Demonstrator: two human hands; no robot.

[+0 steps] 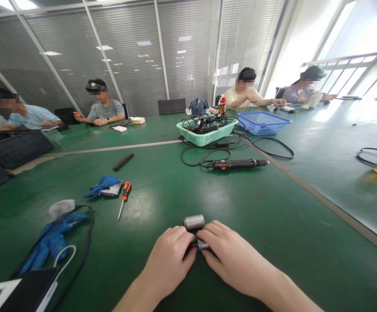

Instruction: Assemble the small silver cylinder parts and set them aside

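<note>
Close in front of me, both hands meet over a small silver metal cylinder with a dark end on its left. My right hand is closed on the silver part between thumb and fingers. My left hand pinches at the dark end, which its fingers largely hide. Just beyond my fingertips, a larger silver metal cylinder lies on its side on the green table. Whether my left fingers touch that larger cylinder, I cannot tell.
An orange-handled screwdriver, blue gloves and a dark bar lie to the left. Farther out are a corded electric screwdriver, a green basket of tools and cables, and a blue basket. Several people sit around.
</note>
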